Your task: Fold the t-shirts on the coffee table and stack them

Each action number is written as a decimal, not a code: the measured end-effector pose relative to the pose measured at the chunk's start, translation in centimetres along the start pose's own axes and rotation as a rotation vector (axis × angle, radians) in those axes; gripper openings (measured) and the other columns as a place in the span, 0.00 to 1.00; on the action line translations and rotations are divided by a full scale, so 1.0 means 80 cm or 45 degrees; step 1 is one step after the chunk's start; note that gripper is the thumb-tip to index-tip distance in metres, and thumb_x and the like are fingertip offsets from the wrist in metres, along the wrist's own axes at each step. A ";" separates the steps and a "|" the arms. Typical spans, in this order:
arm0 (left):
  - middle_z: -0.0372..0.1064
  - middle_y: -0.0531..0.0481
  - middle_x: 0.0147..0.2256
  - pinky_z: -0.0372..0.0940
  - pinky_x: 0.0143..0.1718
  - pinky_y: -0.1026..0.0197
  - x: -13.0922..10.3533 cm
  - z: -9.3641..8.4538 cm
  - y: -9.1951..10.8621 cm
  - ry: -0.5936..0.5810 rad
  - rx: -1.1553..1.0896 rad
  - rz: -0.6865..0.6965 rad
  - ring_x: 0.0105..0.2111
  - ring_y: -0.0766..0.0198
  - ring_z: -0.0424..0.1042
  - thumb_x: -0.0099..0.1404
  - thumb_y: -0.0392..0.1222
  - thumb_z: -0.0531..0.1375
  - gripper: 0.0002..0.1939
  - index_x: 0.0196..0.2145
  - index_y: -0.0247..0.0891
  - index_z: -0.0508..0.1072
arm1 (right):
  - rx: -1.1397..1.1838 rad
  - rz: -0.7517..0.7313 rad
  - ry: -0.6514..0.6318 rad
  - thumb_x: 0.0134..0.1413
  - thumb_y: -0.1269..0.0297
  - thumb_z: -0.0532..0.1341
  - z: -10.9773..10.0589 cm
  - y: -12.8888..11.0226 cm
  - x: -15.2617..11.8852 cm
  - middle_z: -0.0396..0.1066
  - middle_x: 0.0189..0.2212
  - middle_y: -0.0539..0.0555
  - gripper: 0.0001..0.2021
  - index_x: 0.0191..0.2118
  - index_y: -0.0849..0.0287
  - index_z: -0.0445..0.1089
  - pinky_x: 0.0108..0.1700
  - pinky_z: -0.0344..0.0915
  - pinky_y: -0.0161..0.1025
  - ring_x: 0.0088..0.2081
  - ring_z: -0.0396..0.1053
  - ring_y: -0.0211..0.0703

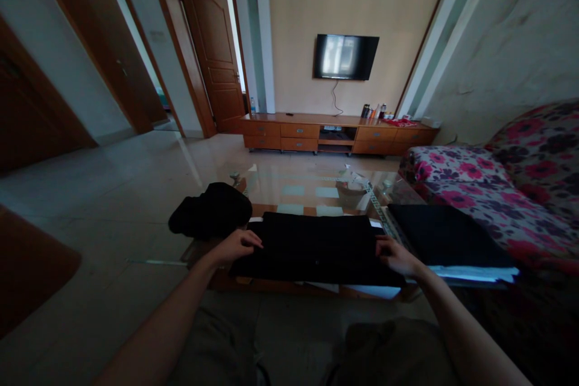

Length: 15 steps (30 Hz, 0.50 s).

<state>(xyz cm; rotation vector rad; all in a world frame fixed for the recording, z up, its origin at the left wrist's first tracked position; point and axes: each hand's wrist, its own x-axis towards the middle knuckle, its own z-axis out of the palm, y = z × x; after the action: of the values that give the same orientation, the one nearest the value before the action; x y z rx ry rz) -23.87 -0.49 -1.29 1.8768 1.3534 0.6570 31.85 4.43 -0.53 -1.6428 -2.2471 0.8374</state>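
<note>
Black cloth (pixel 316 247) spans the near edge of a glass worktop (pixel 305 181), glass stretching beyond; left hand (pixel 242 246) and right hand (pixel 395 254), fingers curled, meet its sides, grip unclear. It lies flat, folded in layers.

On the far wall (pixel 298 6) you see a television (pixel 346 57), its cord (pixel 333 96) trailing down towards a long wooden cabinet (pixel 298 130). Small containers (pixel 364 111) crowd the cabinet's right side; a bottle (pixel 253 106) stands at its left end. Far left, a wooden door (pixel 212 42) is ajar; a floral sofa (pixel 470 172) fills your right.
</note>
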 end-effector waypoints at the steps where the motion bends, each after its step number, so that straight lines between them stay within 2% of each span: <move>1: 0.78 0.49 0.45 0.68 0.52 0.54 0.000 0.000 0.000 -0.011 0.026 0.001 0.46 0.56 0.75 0.52 0.41 0.59 0.16 0.35 0.48 0.85 | -0.023 -0.013 -0.023 0.36 0.72 0.58 0.002 0.002 0.000 0.70 0.54 0.58 0.10 0.28 0.56 0.73 0.65 0.55 0.47 0.66 0.56 0.53; 5: 0.76 0.49 0.44 0.69 0.48 0.56 0.000 0.006 -0.002 -0.077 0.164 -0.016 0.43 0.57 0.75 0.49 0.36 0.57 0.18 0.33 0.48 0.85 | -0.099 -0.003 -0.131 0.34 0.75 0.58 0.011 0.007 -0.002 0.72 0.52 0.59 0.12 0.28 0.56 0.74 0.65 0.54 0.48 0.69 0.50 0.55; 7: 0.74 0.49 0.45 0.68 0.51 0.56 0.002 0.011 0.000 -0.104 0.262 0.019 0.44 0.57 0.74 0.48 0.34 0.56 0.19 0.31 0.48 0.84 | -0.152 0.034 -0.120 0.36 0.75 0.59 0.014 0.005 -0.002 0.71 0.53 0.58 0.11 0.28 0.56 0.75 0.65 0.55 0.48 0.69 0.51 0.55; 9: 0.72 0.48 0.44 0.66 0.54 0.55 0.008 0.018 0.005 -0.052 0.371 0.065 0.47 0.57 0.72 0.49 0.32 0.56 0.18 0.30 0.48 0.84 | -0.224 0.025 -0.019 0.41 0.74 0.59 0.015 -0.001 0.001 0.69 0.55 0.58 0.09 0.28 0.56 0.75 0.65 0.55 0.46 0.67 0.54 0.55; 11: 0.70 0.47 0.43 0.65 0.55 0.54 0.018 0.028 0.013 0.082 0.449 0.101 0.48 0.56 0.71 0.54 0.32 0.55 0.18 0.32 0.46 0.83 | -0.273 -0.046 0.163 0.47 0.72 0.59 0.017 -0.012 0.007 0.68 0.56 0.59 0.08 0.32 0.56 0.75 0.65 0.55 0.44 0.64 0.59 0.52; 13: 0.69 0.46 0.44 0.65 0.55 0.54 0.031 0.042 0.021 0.215 0.484 0.153 0.49 0.57 0.70 0.61 0.33 0.54 0.18 0.39 0.45 0.82 | -0.254 -0.139 0.321 0.56 0.69 0.56 0.023 -0.026 0.014 0.69 0.54 0.59 0.10 0.39 0.56 0.75 0.64 0.58 0.43 0.58 0.65 0.49; 15: 0.69 0.44 0.50 0.62 0.59 0.53 0.043 0.058 0.028 0.292 0.523 0.213 0.53 0.56 0.69 0.67 0.37 0.52 0.18 0.47 0.44 0.80 | -0.197 -0.208 0.368 0.63 0.64 0.53 0.035 -0.040 0.022 0.69 0.53 0.59 0.14 0.48 0.56 0.73 0.62 0.60 0.42 0.55 0.69 0.47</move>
<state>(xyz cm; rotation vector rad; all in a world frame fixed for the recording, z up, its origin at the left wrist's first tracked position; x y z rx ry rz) -17.99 1.19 -2.40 2.3175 1.5809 0.7384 27.31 4.58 -1.21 -1.5042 -2.2452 0.3678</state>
